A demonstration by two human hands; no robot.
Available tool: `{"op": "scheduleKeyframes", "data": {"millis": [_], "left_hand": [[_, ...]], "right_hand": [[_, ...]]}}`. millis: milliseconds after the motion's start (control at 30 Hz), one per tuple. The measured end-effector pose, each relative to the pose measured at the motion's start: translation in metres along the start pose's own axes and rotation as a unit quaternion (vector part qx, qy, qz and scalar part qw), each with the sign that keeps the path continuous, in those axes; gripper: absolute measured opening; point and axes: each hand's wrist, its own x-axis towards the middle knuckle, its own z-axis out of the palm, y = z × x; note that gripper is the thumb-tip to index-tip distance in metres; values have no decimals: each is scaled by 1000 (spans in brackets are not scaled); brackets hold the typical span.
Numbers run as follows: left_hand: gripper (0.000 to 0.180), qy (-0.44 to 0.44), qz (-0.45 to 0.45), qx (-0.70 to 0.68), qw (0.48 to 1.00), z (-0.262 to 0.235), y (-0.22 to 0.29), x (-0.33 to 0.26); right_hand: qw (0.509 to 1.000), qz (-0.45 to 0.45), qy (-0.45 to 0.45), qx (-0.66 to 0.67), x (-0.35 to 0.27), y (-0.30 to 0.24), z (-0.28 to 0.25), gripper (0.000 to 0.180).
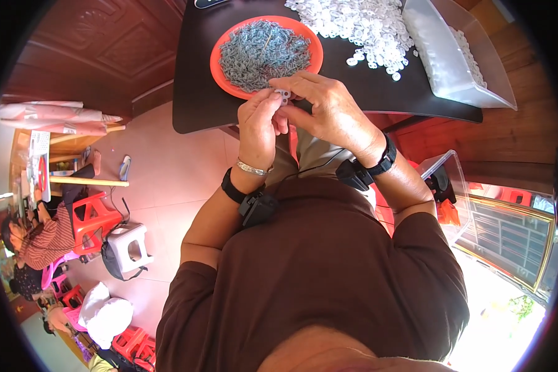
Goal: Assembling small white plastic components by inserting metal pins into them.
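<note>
Both my hands meet above the near edge of the dark table, just in front of a red-orange plate (317,57). My left hand (258,121) is closed, its thumb and fingers pinching a small white plastic piece with holes (283,95). From the right, my right hand (319,102) closes on the same piece with thumb and forefinger. Small grey-blue metal pieces (260,59) lie heaped in the plate; a single screw or pin cannot be made out in my fingers. Farther right, many loose white plastic pieces (366,31) spread over the table.
A translucent plastic bin (443,68) with more white pieces lies at the table's right. Beyond the table (195,93), on the left, are a red stool (96,217), a grey-white stool (130,248), a white bag (105,313) and other people seated (49,232).
</note>
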Motion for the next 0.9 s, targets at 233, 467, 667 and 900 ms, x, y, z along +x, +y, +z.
{"op": "scheduleKeyframes", "data": {"millis": [233, 467, 667, 900], "left_hand": [[25, -1, 2, 3, 1000, 2, -3, -1], [26, 26, 73, -16, 997, 2, -6, -4], [26, 36, 113, 4, 993, 6, 1, -4], [27, 21, 108, -57, 992, 3, 0, -6]], "right_hand": [[996, -54, 18, -65, -3, 3, 14, 31], [993, -57, -9, -99, -2, -4, 14, 32], [989, -85, 5, -121, 5, -11, 10, 36], [988, -98, -9, -116, 4, -5, 10, 31]]}}
